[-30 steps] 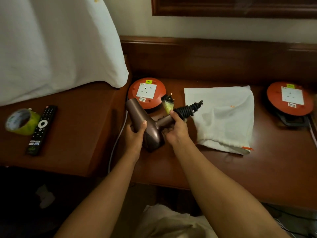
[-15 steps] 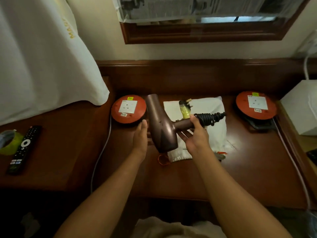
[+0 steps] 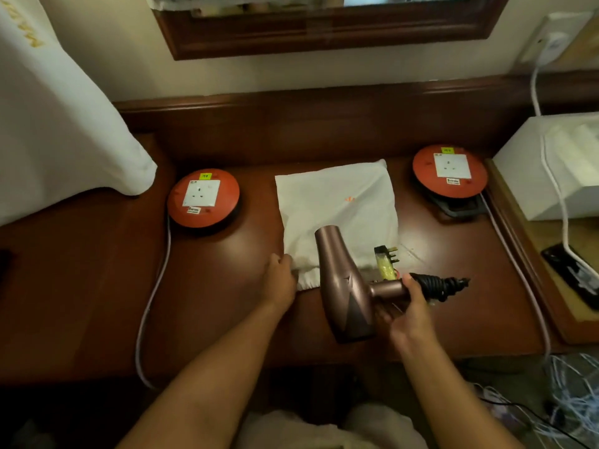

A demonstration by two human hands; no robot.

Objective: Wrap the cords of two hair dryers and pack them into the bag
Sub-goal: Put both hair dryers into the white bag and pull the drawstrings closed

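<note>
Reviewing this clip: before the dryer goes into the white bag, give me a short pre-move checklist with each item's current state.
1. Cord wrapped: the black cord is coiled round the end of the handle. Ok.
2. Plug secured: the plug sticks up loose beside the handle. Not ok.
3. Dryer held: the right hand grips the hair dryer by its handle. Ok.
4. Bag mouth open: the left hand is at the near edge of the white bag, but the bag lies flat. Not ok.
5. Left hand's hold on the bag edge: fingers hidden. Cannot tell.
6. Second dryer ready: none in view. Cannot tell.
</note>
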